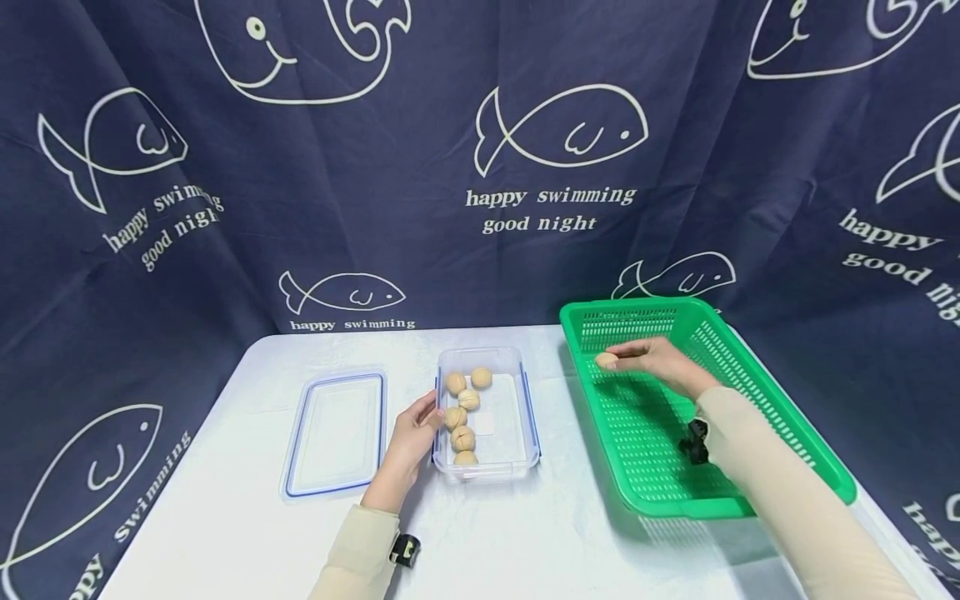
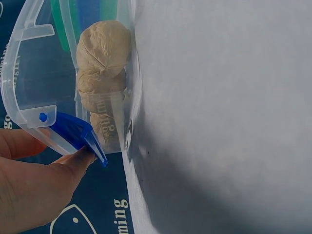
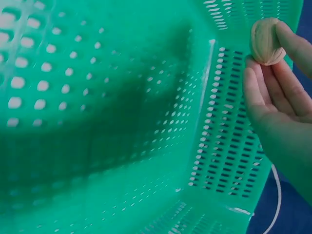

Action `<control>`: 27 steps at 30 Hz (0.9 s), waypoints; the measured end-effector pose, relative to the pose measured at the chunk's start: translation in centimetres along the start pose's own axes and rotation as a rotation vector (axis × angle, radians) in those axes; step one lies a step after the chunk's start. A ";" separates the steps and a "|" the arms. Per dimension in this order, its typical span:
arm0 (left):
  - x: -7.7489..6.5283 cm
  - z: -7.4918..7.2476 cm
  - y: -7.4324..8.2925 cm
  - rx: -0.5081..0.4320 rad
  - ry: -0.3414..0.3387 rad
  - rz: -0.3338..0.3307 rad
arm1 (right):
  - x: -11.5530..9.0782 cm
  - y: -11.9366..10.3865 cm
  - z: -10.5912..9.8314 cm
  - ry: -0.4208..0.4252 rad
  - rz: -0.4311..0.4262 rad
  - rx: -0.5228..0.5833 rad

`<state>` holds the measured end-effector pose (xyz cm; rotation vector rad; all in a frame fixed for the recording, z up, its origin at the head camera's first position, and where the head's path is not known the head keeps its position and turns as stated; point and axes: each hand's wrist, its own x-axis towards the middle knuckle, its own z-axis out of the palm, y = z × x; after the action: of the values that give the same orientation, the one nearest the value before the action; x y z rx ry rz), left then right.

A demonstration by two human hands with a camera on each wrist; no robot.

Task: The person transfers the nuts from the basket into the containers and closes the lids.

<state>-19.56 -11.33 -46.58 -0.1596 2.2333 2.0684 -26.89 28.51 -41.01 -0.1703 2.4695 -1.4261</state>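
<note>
My right hand (image 1: pixel 666 365) pinches a walnut (image 3: pixel 264 43) between thumb and fingertips, held up over the left side of the green basket (image 1: pixel 633 500). Below that hand, the perforated basket floor shows no walnuts. On the left, my left hand (image 1: pixel 411 435) grips the left wall of a clear plastic container (image 1: pixel 506 468), thumb and finger at its rim beside a blue latch (image 2: pixel 78 130). Several walnuts (image 1: pixel 462 438) lie along the container's left side, and some show through its wall in the left wrist view.
A clear lid with a blue seal (image 1: pixel 337 433) lies flat on the white table (image 1: pixel 217 508), left of the container. Behind the table hangs a dark blue curtain (image 1: pixel 435 208) with fish prints, close to the basket's far end.
</note>
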 end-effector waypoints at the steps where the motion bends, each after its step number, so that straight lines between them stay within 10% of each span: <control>1: 0.0 0.0 0.0 -0.001 0.000 0.000 | 0.0 -0.2 0.1 0.010 -0.003 0.005; 27: -0.1 0.0 0.2 0.017 0.000 -0.014 | -0.7 -6.6 1.6 0.127 0.071 0.267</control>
<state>-19.46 -11.30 -46.35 -0.1733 2.2424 2.0415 -25.99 24.04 -35.95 0.0654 2.3235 -1.7649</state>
